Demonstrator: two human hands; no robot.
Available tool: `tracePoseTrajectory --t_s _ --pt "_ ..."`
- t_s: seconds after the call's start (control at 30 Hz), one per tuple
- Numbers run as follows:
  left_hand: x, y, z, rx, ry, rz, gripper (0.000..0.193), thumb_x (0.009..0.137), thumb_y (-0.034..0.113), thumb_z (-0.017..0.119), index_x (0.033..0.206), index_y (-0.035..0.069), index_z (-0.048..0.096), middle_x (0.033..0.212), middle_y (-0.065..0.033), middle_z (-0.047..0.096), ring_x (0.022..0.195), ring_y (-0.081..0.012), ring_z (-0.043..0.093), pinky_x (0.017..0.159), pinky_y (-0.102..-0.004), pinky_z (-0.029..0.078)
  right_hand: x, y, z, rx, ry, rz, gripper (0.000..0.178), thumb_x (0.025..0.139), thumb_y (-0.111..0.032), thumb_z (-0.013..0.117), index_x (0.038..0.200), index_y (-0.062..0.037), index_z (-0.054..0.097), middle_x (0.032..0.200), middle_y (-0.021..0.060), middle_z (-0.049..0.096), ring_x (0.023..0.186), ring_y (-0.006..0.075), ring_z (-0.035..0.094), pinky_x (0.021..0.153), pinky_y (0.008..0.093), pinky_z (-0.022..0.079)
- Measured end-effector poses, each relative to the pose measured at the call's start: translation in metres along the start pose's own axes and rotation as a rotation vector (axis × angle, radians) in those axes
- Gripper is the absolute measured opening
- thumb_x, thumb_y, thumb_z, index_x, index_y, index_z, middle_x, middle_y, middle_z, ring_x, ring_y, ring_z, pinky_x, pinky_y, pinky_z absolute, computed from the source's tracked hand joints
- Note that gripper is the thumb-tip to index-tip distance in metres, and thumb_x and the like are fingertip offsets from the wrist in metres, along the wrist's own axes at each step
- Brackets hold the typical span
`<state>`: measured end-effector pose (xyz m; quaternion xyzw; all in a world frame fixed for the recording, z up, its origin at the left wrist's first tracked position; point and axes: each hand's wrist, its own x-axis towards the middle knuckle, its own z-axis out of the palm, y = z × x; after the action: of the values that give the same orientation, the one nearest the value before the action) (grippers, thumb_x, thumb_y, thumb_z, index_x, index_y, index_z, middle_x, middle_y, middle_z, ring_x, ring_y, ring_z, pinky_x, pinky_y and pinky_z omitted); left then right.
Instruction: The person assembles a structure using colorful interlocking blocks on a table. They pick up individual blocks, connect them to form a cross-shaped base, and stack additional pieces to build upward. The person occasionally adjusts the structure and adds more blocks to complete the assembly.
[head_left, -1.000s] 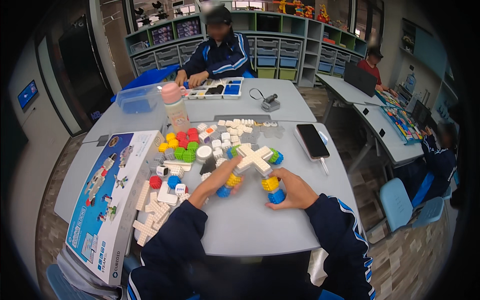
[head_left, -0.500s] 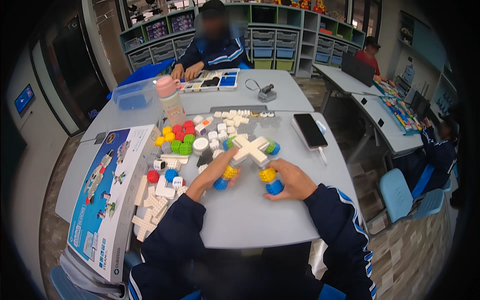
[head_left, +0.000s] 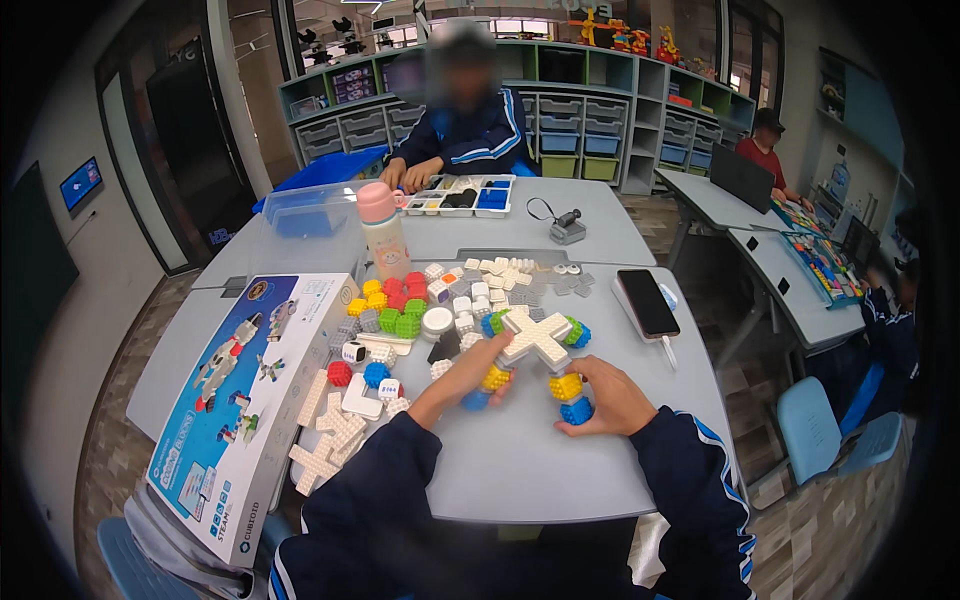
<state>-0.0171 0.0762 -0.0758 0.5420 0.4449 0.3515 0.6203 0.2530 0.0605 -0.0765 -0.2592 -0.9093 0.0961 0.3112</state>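
Note:
Between my hands stands a block model (head_left: 537, 338) with a white studded cross-shaped plate on top. Under the arms of the cross are legs of stacked studded blocks, green and blue on the far side, yellow and blue on the near side. My left hand (head_left: 468, 378) is closed on the near left leg, partly covering its yellow and blue blocks. With thumb and fingers, my right hand (head_left: 612, 398) grips the near right leg, where a yellow block (head_left: 566, 387) sits over a blue block (head_left: 576, 411). The left fingertips are partly hidden.
Loose red, yellow, green, white and grey blocks (head_left: 408, 322) lie left of the model, with white plates (head_left: 330, 440) nearer me. A product box (head_left: 240, 400), pink-capped bottle (head_left: 384, 235) and phone (head_left: 648, 303) stand or lie around. Across the table, another person's hands (head_left: 412, 175) touch a parts tray (head_left: 492, 198).
The whole view has shifted, so the table and objects appear farther right and lower. Both hands keep their hold on the model's near legs, with little visible movement.

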Motion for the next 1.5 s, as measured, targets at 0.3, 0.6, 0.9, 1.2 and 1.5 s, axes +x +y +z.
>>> tracePoseTrajectory --t_s 0.3,0.6,0.9,1.2,1.5 --pt "-0.0017 0.0007 -0.0004 -0.007 0.038 -0.018 0.061 0.104 0.055 0.035 0.080 0.003 0.057 0.058 -0.0068 0.056 0.045 -0.0158 0.055 0.043 -0.0291 0.045 0.0001 0.0043 0.0014 -0.005 0.036 -0.042 0.072 0.065 -0.031 0.091 0.120 -0.0027 0.054 0.105 0.0161 0.061 0.094 0.0332 0.063 0.084 0.0373 0.052" --pt "-0.0006 0.0011 0.0005 -0.002 -0.006 -0.025 0.062 0.103 0.057 0.036 0.078 0.003 0.056 0.056 -0.0074 0.054 0.045 -0.0162 0.055 0.043 -0.0289 0.045 0.0013 0.0001 -0.0016 0.027 0.015 -0.032 0.070 0.068 -0.030 0.087 0.122 -0.0026 0.054 0.106 0.0164 0.061 0.096 0.0348 0.062 0.086 0.0396 0.051" --pt "-0.0021 0.0022 0.0029 -0.028 0.035 -0.022 0.059 0.104 0.053 0.038 0.081 0.002 0.058 0.059 -0.0074 0.056 0.046 -0.0159 0.055 0.044 -0.0288 0.046 -0.0004 0.0001 -0.0010 0.038 0.013 -0.006 0.068 0.068 -0.029 0.088 0.121 -0.0019 0.056 0.108 0.0175 0.062 0.100 0.0347 0.063 0.090 0.0393 0.051" --pt "-0.0011 0.0022 0.0030 -0.003 0.046 -0.074 0.056 0.105 0.052 0.035 0.084 0.004 0.055 0.059 -0.0070 0.056 0.046 -0.0153 0.055 0.044 -0.0285 0.044 -0.0018 0.0019 0.0009 0.033 -0.002 -0.002 0.066 0.069 -0.030 0.088 0.119 -0.0009 0.056 0.108 0.0174 0.063 0.101 0.0351 0.063 0.091 0.0399 0.051" --pt "0.0008 -0.0011 0.0016 0.019 0.054 -0.015 0.062 0.106 0.050 0.036 0.075 0.001 0.059 0.058 -0.0080 0.058 0.046 -0.0166 0.057 0.047 -0.0295 0.046 0.0004 0.0013 0.0001 0.025 0.009 -0.049 0.062 0.069 -0.025 0.087 0.118 -0.0021 0.057 0.110 0.0170 0.062 0.100 0.0343 0.062 0.088 0.0386 0.052"
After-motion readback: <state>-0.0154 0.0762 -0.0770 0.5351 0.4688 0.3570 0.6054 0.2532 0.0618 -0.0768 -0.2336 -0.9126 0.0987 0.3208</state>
